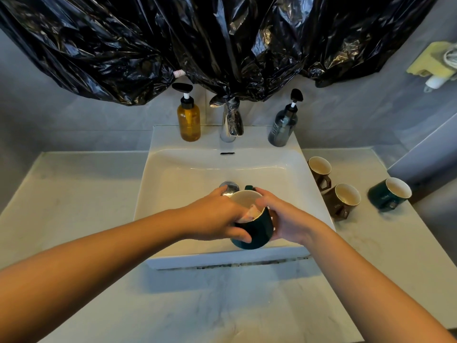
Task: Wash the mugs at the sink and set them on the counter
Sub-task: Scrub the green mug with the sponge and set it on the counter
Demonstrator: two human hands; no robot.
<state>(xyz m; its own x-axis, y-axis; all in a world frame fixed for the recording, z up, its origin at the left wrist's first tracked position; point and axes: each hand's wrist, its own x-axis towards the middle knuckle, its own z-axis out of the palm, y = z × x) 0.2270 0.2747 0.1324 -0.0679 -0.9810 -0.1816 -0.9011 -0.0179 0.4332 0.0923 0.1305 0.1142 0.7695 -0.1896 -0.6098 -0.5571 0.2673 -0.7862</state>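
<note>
Both hands clamp a green mug (257,233) above the sink's (188,174) front edge: left hand (217,219) pinching its rim, right hand (286,219) wrapping its side. Two brown mugs (320,173) (342,199) and another green mug (388,194) sit at the worktop's (74,194) right edge.

A white rectangular ceramic sink (170,184) sits in a pale marble counter (74,194). On its back ledge a chrome tap (230,122) stands between an amber pump bottle (188,122), left, and a grey pump bottle (283,128), right. A dark green ceramic mug (257,229) is over the basin's near side. Right of the sink, a rear brown mug (319,169) stands behind a near brown mug (342,200), with a second green mug (388,195) farther right.
</note>
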